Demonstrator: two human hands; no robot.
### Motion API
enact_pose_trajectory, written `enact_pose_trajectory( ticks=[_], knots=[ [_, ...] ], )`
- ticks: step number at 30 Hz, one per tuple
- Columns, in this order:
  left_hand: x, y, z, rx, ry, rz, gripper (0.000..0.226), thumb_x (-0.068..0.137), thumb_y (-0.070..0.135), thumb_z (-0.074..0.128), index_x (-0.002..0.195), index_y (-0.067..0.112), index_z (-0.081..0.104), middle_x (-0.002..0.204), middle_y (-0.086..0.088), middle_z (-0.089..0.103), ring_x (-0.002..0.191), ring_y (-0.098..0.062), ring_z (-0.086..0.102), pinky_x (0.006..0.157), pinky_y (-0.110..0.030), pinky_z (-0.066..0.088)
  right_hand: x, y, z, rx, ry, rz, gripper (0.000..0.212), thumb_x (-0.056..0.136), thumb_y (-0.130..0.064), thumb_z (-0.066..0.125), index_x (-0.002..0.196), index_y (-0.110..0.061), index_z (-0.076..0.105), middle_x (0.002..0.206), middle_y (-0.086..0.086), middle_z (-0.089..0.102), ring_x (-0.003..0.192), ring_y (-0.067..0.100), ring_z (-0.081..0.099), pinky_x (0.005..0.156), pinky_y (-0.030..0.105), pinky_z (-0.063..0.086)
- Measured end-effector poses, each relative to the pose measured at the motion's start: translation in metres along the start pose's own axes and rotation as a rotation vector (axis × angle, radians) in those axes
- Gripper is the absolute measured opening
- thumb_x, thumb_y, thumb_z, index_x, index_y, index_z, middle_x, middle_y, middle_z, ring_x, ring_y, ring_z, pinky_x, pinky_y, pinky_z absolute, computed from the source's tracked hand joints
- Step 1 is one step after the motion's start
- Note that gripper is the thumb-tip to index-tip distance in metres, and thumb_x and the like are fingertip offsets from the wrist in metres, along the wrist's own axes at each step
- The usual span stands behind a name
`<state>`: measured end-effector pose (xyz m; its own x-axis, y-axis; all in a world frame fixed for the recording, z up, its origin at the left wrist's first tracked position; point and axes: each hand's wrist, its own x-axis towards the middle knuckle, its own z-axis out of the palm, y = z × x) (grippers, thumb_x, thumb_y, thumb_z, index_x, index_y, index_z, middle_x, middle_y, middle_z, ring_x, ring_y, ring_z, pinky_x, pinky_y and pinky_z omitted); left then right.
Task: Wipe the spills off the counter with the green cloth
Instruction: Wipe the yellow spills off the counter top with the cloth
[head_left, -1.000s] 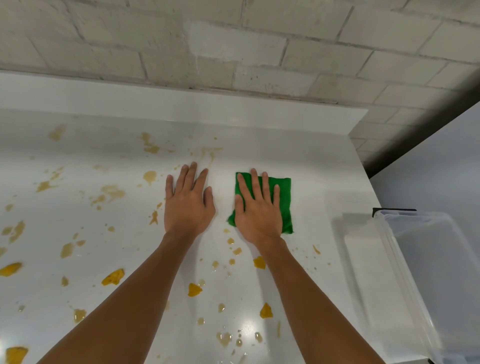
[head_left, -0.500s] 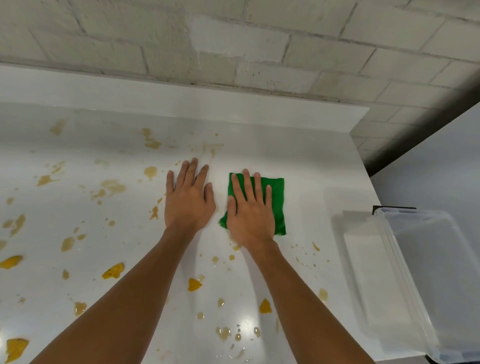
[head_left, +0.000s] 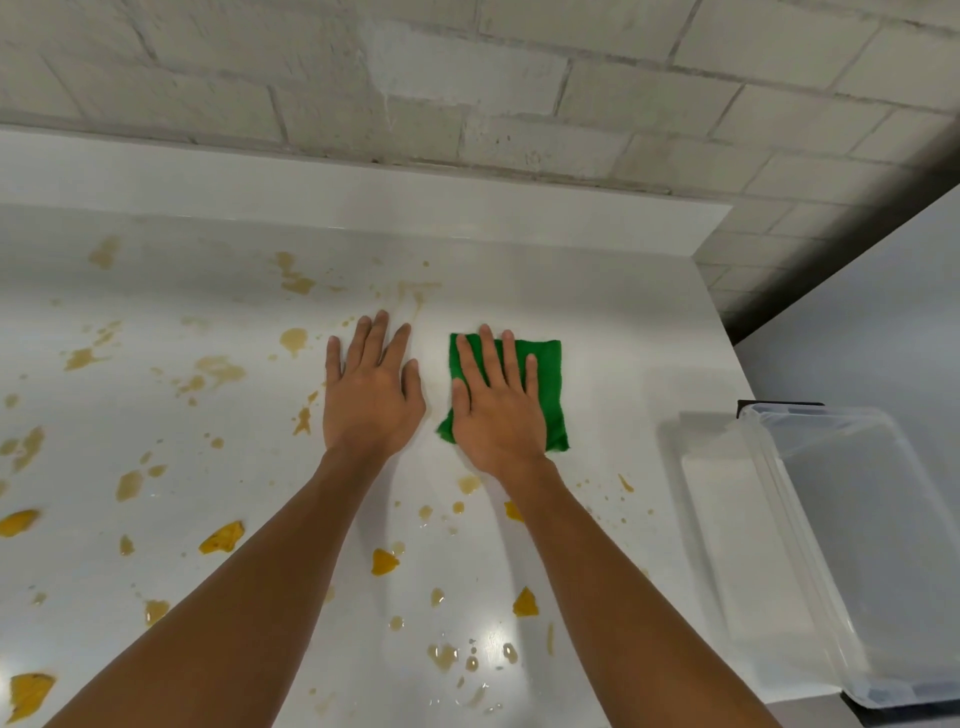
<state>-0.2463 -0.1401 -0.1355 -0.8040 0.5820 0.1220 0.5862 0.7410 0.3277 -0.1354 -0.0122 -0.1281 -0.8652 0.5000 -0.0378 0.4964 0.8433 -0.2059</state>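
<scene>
Risk 1: the green cloth (head_left: 545, 395) is folded small and lies right of centre on the table (head_left: 613, 312), while most yellow-brown spills (head_left: 384, 562) lie to its left and nearer. One cloth face will probably load up and smear the thick orange blobs instead of lifting them.

Risk 2: the left hand (head_left: 371, 400) rests bare among the drips, so its palm could drag wet patches about.

Risk 3: a sweep rightward may push liquid over the table edge toward the clear plastic bin (head_left: 831, 545).

Pose: the right hand (head_left: 498, 415) is flat, palm down on the cloth. Its fingers (head_left: 491, 358) are straight and slightly spread, pressing rather than gripping. The left hand is flat on bare table just left of the cloth, apart from it, with its fingers straight and mostly together. Both forearms are extended forward.
</scene>
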Motion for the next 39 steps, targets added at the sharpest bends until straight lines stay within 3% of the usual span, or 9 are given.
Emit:
enact_pose_trajectory(
  ticks=[5,8,12,18,23,27,33,39],
  knots=[
    [-0.001,0.0,-0.002,0.005,-0.01,0.0,0.063,0.106,0.045,0.017,0.165,0.024,0.029,0.175,-0.002,0.017,0.162,-0.019,0.007,0.131,-0.052,0.003,-0.033,0.025,-0.001,-0.017,0.008,-0.196,0.06,0.112,-0.047,0.014,0.17,-0.034,0.013,0.18,-0.003,-0.001,0.165,0.021,-0.009,0.134,0.052,-0.002],
    [-0.001,0.0,-0.003,0.016,-0.015,0.001,0.064,0.106,0.045,0.015,0.165,0.024,0.028,0.175,-0.002,0.015,0.162,-0.018,0.006,0.131,-0.051,0.002,-0.026,0.054,-0.008,-0.031,0.024,-0.056,0.061,0.11,-0.05,0.012,0.17,-0.037,0.014,0.179,-0.003,-0.002,0.166,0.023,-0.007,0.133,0.056,0.002],
    [-0.001,0.002,-0.001,0.031,-0.019,-0.003,0.058,0.11,0.042,0.022,0.165,0.024,0.027,0.175,-0.002,0.014,0.162,-0.019,0.005,0.131,-0.052,0.002,-0.002,0.041,-0.01,-0.008,-0.001,0.093,0.065,0.106,-0.05,0.005,0.17,-0.038,0.005,0.179,-0.003,-0.008,0.165,0.025,-0.013,0.132,0.058,-0.001],
    [-0.003,0.0,-0.001,0.02,-0.012,0.001,0.057,0.111,0.04,0.025,0.165,0.023,0.027,0.175,-0.002,0.015,0.162,-0.019,0.006,0.131,-0.051,0.001,-0.043,0.042,-0.007,0.005,0.023,-0.065,0.061,0.111,-0.051,0.011,0.17,-0.036,0.013,0.18,-0.003,-0.005,0.165,0.022,-0.012,0.133,0.054,-0.004],
    [-0.005,0.001,0.0,-0.001,0.008,0.008,0.055,0.111,0.038,0.028,0.164,0.022,0.03,0.174,-0.003,0.017,0.162,-0.019,0.007,0.131,-0.051,0.001,-0.048,0.081,-0.013,-0.011,0.064,0.106,0.064,0.109,-0.057,0.012,0.17,-0.038,0.015,0.18,-0.001,-0.001,0.166,0.023,-0.005,0.133,0.053,0.0],
    [-0.004,0.002,0.0,0.006,0.007,0.001,0.056,0.111,0.039,0.027,0.165,0.022,0.029,0.175,-0.003,0.016,0.162,-0.02,0.007,0.131,-0.052,0.001,-0.024,0.067,-0.017,0.018,0.014,0.189,0.066,0.105,-0.054,0.001,0.17,-0.04,0.004,0.179,-0.002,-0.01,0.165,0.025,-0.014,0.132,0.056,-0.003],
    [-0.005,0.001,-0.001,0.0,0.014,0.018,0.062,0.107,0.044,0.017,0.164,0.022,0.03,0.174,-0.004,0.018,0.162,-0.02,0.009,0.131,-0.052,0.003,-0.063,0.07,-0.011,0.0,0.035,-0.022,0.058,0.113,-0.049,0.012,0.17,-0.038,0.009,0.179,-0.004,-0.008,0.165,0.02,-0.014,0.133,0.05,-0.006],
    [-0.005,0.003,-0.001,0.007,0.025,0.01,0.062,0.107,0.043,0.019,0.164,0.021,0.031,0.174,-0.004,0.02,0.162,-0.021,0.01,0.131,-0.052,0.003,-0.048,0.098,-0.02,-0.01,0.051,0.177,0.063,0.108,-0.05,0.004,0.17,-0.038,0.008,0.179,-0.003,-0.005,0.165,0.023,-0.01,0.133,0.055,0.001]
  ],
)
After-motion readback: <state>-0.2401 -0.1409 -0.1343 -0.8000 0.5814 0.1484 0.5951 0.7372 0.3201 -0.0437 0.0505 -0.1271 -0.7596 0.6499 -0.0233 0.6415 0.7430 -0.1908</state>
